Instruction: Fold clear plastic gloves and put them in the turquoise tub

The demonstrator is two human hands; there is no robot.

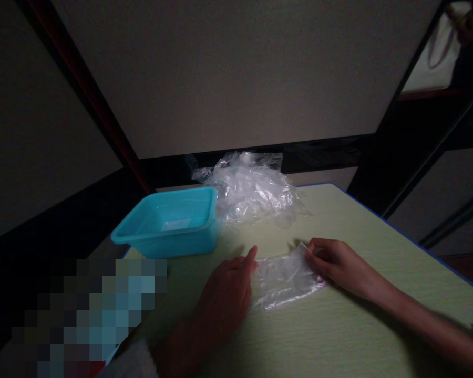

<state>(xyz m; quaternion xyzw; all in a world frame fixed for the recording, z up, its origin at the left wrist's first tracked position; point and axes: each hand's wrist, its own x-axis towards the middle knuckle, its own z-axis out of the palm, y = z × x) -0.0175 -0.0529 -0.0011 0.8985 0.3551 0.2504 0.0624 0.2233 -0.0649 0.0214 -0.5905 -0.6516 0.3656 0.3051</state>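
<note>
A small clear plastic bag (281, 281) lies nearly flat on the table between my hands. My right hand (337, 262) pinches its upper right corner between thumb and fingers, lifting that corner a little. Something small and pinkish (320, 279) shows at the bag's right end, too blurred to name. My left hand (228, 289) rests at the bag's left edge, back upward, with one finger stretched out and the others partly hidden. I see no firm grip there.
A turquoise plastic basin (189, 241) stands at the table's left, with a pale flat piece (175, 224) inside. Behind it lies a heap of clear plastic bags (252, 189) against the wall panel (240, 79). The pale table (319, 336) has a blue edge. A pixelated patch covers the lower left.
</note>
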